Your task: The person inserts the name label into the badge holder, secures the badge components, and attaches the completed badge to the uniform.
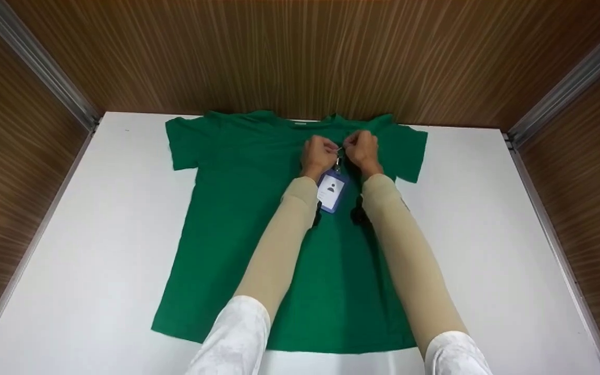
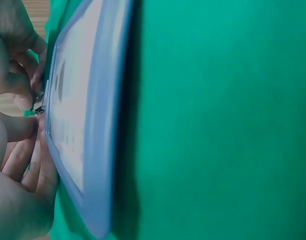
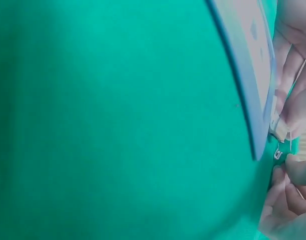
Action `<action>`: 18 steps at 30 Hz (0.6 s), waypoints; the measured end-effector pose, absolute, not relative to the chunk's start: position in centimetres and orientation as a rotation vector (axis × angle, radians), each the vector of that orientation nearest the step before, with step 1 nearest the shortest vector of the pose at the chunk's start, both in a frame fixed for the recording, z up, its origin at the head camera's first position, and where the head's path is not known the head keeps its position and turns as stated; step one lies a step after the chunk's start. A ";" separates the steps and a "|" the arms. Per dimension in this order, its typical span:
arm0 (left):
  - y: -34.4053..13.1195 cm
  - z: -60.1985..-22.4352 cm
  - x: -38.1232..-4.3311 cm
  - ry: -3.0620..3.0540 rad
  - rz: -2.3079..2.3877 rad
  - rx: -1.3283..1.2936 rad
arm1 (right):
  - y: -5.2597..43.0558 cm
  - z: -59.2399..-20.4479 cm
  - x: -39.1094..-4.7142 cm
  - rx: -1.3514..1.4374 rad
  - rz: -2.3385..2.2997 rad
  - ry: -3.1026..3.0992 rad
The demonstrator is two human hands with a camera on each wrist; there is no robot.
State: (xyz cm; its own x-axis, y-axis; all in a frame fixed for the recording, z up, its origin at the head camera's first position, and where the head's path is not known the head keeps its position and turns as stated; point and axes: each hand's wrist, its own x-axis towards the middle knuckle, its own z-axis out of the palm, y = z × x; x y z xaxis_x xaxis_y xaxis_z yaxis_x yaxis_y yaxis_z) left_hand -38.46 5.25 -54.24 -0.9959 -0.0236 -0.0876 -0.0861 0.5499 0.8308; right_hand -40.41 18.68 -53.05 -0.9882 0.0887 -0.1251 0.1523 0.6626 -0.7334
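A green T-shirt (image 1: 248, 229) lies spread on the white table, neck towards the back wall. High on its chest, both hands meet over a small metal safety pin (image 3: 278, 154). The left hand (image 1: 318, 156) pinches the pin's end by the metal clip (image 3: 279, 127) of a blue-framed ID badge (image 1: 332, 191). From the other side, the right hand (image 1: 362, 151) pinches with thumb and forefinger, its fingertips right at the thin wire and small catch. The badge hangs below the fingers, printed side up. Fingertips hide most of the pin.
The white table (image 1: 86, 245) shows on both sides of the shirt. Brown wood-grain panels (image 1: 300, 57) enclose it at the back and sides, with metal rails at the corners. Dark wrist cameras (image 1: 360, 213) sit under both forearms, close above the shirt.
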 end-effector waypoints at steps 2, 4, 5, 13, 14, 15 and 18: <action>5.4 -54.2 -38.4 2.710 1.447 -0.101 | 18.7 -53.0 -40.4 0.208 -1.244 2.770; 5.4 -54.2 -38.4 2.714 1.438 -0.119 | 18.6 -53.0 -40.3 0.202 -1.240 2.754; 5.4 -54.2 -38.4 2.719 1.433 -0.133 | 18.6 -53.0 -40.3 0.198 -1.240 2.749; 5.2 -54.4 -38.3 2.748 1.450 -0.196 | 18.3 -53.0 -40.1 0.163 -1.277 2.728; 5.1 -54.4 -38.3 2.754 1.456 -0.193 | 18.3 -53.0 -40.1 0.161 -1.278 2.723; 5.1 -54.5 -38.3 2.762 1.462 -0.187 | 18.3 -52.9 -40.1 0.157 -1.278 2.719; 5.1 -54.6 -38.4 2.782 1.466 -0.172 | 18.4 -52.9 -40.1 0.134 -1.270 2.707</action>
State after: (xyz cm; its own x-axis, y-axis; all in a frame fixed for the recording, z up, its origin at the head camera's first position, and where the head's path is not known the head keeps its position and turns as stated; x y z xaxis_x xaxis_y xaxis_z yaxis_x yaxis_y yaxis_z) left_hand -38.37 5.11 -54.60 -0.9940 -0.1001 -0.0441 -0.0930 0.5607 0.8228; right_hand -40.12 18.39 -52.91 -0.9851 0.0180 -0.1712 0.1431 0.6380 -0.7567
